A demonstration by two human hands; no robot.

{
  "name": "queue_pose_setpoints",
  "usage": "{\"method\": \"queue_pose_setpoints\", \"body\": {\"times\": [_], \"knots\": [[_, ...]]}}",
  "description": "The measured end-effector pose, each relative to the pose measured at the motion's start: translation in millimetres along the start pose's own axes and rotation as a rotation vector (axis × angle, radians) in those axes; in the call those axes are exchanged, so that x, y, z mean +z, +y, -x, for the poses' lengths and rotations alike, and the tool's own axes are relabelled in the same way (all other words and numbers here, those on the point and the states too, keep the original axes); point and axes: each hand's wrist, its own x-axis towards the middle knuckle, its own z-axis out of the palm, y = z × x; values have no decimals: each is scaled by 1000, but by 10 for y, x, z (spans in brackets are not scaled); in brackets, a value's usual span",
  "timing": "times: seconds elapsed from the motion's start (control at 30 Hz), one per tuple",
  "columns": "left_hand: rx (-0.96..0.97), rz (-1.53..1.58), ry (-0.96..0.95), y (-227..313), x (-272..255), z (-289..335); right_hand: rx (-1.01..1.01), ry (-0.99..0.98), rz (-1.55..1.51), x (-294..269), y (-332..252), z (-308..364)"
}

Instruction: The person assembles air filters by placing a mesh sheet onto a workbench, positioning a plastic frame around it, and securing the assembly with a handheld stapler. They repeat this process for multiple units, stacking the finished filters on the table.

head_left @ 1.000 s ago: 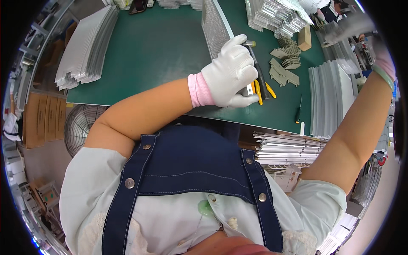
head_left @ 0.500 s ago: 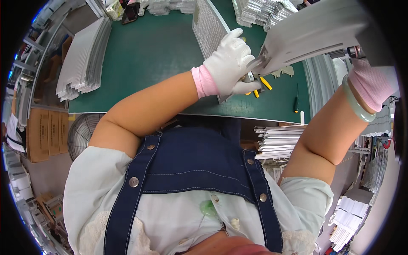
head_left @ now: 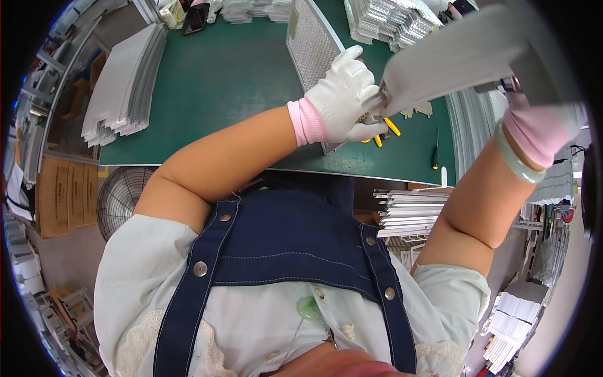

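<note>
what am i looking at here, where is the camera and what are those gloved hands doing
There is no robot here: a fisheye camera worn on a person's head looks down, and its wide lens bends straight edges. The white-gloved left hand grips a thin framed panel standing on edge over a green table. The gloved right hand holds a big grey tool, too blurred to identify, its tip close to the left hand. Also on the table are stacked pale panels, some yellow handles and a screwdriver.

White-gloved hands have pink cuffs, the tool is grey, the table green, the apron navy
</note>
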Motion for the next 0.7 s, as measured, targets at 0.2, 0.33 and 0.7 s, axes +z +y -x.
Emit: {"method": "queue_pose_setpoints", "body": {"times": [0.2,0.33,0.7], "knots": [[-60,-17,-114,55,-113,7,12,-12,-90,124,250,129],[-72,-15,-185,51,-134,-50,105,-49,-124,144,259,140],[-25,5,-67,75,-79,-127,375,356,15,-328,534,10]]}}
